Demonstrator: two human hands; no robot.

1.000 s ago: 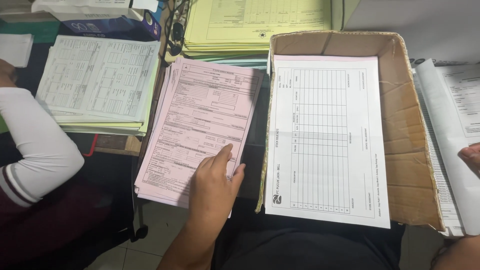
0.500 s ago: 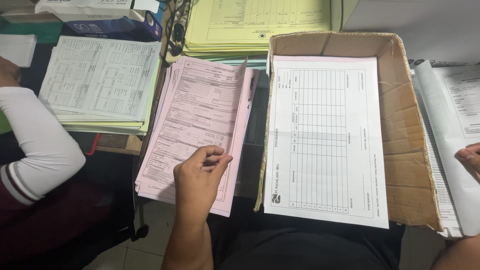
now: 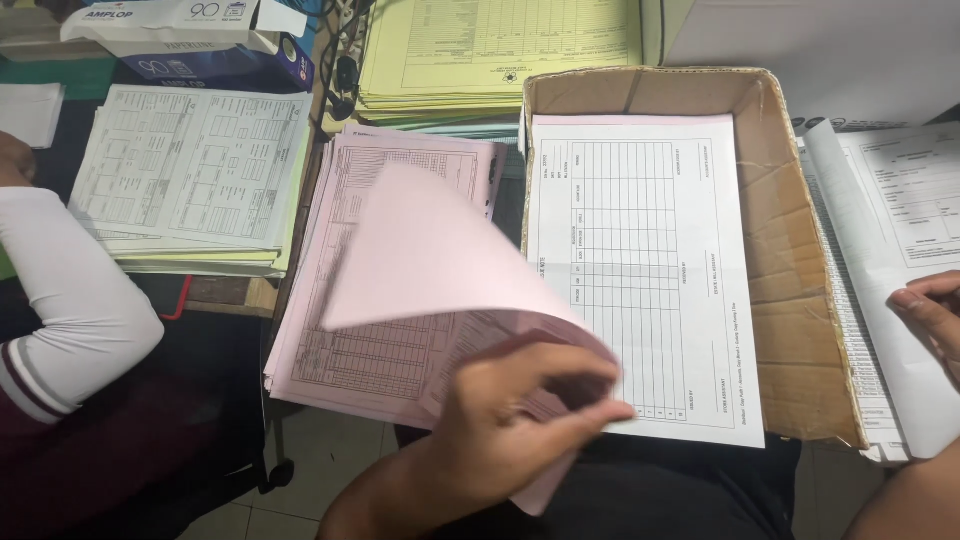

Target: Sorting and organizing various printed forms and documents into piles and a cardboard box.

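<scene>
the left hand [image 3: 500,430] pinches a single pink sheet [image 3: 430,260] between thumb and fingers at its lower right corner, so that grip is clenched on the paper. the sheet is thin and pale pink, blank on the face turned toward the camera, and it curls up and over in a soft arc, its free edge lifted above the pink stack [image 3: 350,350] beneath. a strip of its printed side shows near the fingers, with fine dark lines of form print. the pink stack lies flat on the worktop, slightly fanned at the edges, printed with a ruled table.

just right of the stack stands a shallow brown cardboard box [image 3: 790,300], its walls worn and creased. inside it lies a white form [image 3: 640,270] ruled in columns, with a thin pink edge showing along its top. the lifted sheet's corner overlaps the lower left of this form.

the right hand [image 3: 930,310] rests at the far right on a white printed pile [image 3: 900,200], fingers curled against a rolled page; whether it grasps that page i cannot tell.

a yellow stack [image 3: 500,50] lies behind the pink one. to the left sits a white and pale-yellow stack [image 3: 190,180], and another person's white sleeve [image 3: 70,300] bends beside it.
</scene>
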